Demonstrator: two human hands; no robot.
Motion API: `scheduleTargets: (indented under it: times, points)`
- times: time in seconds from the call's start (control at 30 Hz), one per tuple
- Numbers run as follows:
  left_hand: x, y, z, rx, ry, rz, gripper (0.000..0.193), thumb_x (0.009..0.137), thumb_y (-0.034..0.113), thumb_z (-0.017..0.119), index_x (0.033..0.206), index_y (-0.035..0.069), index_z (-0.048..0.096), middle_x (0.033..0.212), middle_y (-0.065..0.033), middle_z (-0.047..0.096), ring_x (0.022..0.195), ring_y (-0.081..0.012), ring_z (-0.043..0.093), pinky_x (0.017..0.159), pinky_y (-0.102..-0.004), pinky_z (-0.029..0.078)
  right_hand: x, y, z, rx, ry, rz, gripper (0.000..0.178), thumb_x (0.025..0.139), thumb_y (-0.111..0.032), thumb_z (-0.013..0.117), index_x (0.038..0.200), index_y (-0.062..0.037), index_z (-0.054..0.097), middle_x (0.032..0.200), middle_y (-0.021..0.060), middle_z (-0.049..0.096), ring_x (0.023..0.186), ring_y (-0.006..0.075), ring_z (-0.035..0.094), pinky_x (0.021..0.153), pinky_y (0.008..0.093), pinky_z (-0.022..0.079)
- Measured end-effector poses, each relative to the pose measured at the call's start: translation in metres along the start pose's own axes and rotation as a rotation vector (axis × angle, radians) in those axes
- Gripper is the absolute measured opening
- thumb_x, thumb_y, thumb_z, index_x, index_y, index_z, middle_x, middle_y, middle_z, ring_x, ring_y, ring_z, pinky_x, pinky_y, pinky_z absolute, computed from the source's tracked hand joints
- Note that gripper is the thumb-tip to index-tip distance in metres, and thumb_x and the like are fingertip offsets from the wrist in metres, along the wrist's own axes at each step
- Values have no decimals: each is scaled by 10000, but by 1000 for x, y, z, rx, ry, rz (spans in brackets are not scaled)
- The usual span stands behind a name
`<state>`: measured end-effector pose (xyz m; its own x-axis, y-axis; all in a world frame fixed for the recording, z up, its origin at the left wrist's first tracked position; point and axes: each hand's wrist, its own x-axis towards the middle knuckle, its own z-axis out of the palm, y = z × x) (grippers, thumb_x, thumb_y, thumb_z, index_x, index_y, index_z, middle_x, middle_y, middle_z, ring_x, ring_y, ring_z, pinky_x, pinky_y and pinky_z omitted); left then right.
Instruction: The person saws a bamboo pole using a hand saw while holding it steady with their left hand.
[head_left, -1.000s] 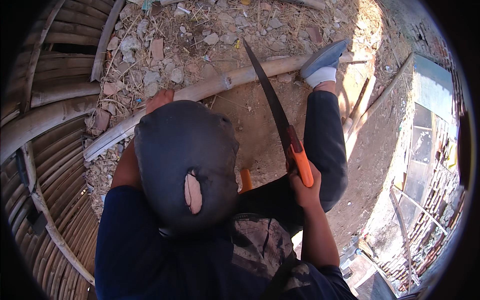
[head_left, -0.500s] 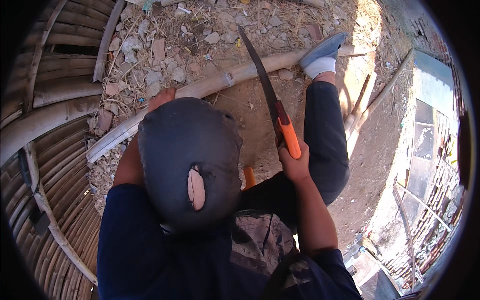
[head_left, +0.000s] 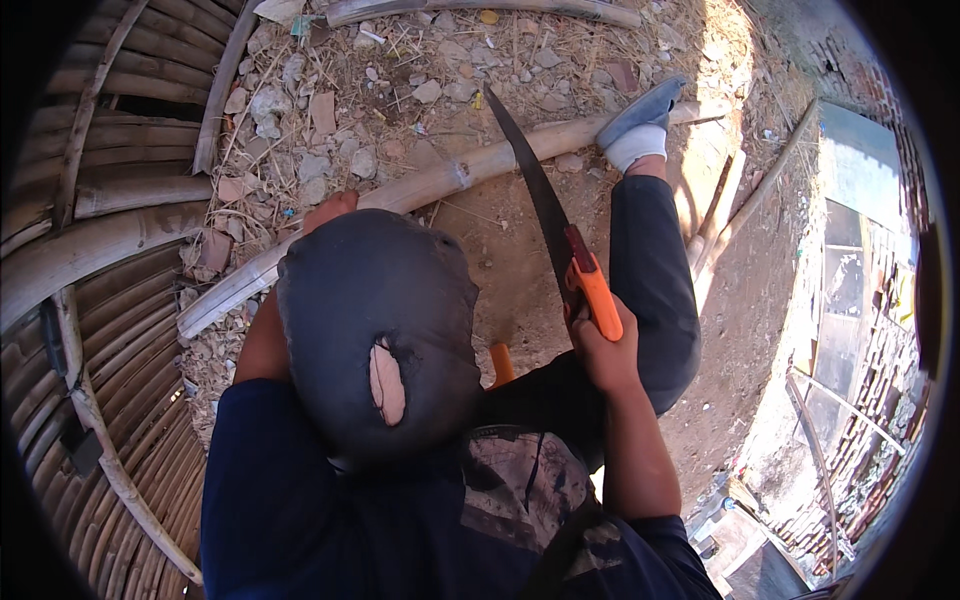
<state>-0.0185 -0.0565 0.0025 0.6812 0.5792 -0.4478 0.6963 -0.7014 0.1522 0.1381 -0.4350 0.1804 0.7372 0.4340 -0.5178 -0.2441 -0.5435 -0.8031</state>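
Note:
My right hand [head_left: 606, 345] is closed round the orange handle [head_left: 597, 295] of a handsaw. The saw's long dark blade [head_left: 535, 175] slants up and left, its middle crossing over a pale bamboo pole [head_left: 410, 187] on the ground. My left hand [head_left: 330, 208] is on the pole left of the blade, its fingers bent over it; most of that hand is hidden behind a dark rounded shape [head_left: 380, 290], which looks like my bent knee in torn trousers. My other foot, in a grey shoe [head_left: 640, 115] and white sock, presses on the pole to the right of the blade.
Broken stones and straw [head_left: 360, 110] cover the ground beyond the pole. A bamboo slat structure [head_left: 120, 380] rises at the left. More poles [head_left: 720, 210] lie at the right, near a brick wall [head_left: 880, 420]. An orange object [head_left: 501, 365] shows beside my knee.
My right hand has drawn the saw back toward me and slightly right, so the blade tip sits lower. The left hand and foot stay on the pole; the whole view has shifted slightly.

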Motion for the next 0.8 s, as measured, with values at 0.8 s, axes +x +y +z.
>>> scheduleTargets:
  times: [0.8]
  points:
    - [5, 21, -39, 18, -78, 73, 411, 903, 258, 687, 1275, 94, 626, 1221, -172, 688, 1133, -386, 706, 944, -540, 563, 3, -53, -18, 67, 28, 104, 92, 857, -49, 607, 945, -24, 598, 796, 19, 596, 666, 79, 550, 618, 239, 451]
